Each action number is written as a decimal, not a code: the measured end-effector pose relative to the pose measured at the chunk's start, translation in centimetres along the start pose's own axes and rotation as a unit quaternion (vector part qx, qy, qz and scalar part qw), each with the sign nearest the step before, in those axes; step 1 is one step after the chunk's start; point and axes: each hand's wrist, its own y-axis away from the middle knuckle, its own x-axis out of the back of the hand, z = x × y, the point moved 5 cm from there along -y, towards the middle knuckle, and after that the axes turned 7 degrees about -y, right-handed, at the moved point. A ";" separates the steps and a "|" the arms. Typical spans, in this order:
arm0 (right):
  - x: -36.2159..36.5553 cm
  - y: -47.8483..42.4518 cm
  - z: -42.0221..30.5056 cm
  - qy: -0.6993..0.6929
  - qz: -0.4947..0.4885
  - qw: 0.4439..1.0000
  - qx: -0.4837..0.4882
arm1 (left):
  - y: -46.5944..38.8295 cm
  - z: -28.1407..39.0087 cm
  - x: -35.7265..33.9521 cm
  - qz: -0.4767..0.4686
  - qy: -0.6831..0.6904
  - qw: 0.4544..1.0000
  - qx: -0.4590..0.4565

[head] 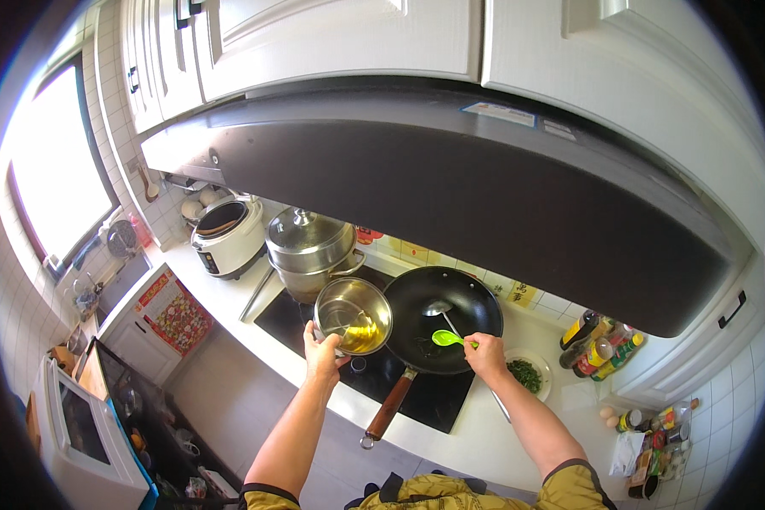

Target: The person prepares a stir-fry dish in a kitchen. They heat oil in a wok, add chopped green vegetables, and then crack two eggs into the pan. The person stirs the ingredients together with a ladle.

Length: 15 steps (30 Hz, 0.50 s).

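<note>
My left hand (324,354) grips the rim of a stainless steel bowl (333,306), tilted, with yellow oil (362,333) pooled at its bottom. Over the right side of a black wok (414,299), my right hand (486,358) holds a bright green spoon (446,338). A metal ladle (437,308) rests with its bowl in the wok, and its handle passes under my right hand. A little dark liquid shows in the wok below the green spoon. The wok's wooden handle (390,407) points toward me. It stands on a black glass cooktop (430,401).
A lidded steel steamer pot (311,245) and a white rice cooker (226,239) stand to the left. Chopped greens (524,376) lie on a white plate (546,382) at right, near several bottles (602,350) and eggs (609,414). A dark range hood (452,197) overhangs the cooktop.
</note>
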 end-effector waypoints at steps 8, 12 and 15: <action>1.1 1.7 -4.6 0.110 -0.056 0.972 0.198 | 0.9 -0.1 0.1 0.002 0.014 1.000 -0.008; 1.4 2.1 -6.3 0.146 -0.079 0.951 0.260 | 0.9 -0.4 -0.1 -0.007 0.008 1.000 -0.005; 0.5 2.4 -5.8 0.171 -0.126 0.939 0.272 | 1.0 -0.1 -0.9 -0.015 0.006 1.000 -0.011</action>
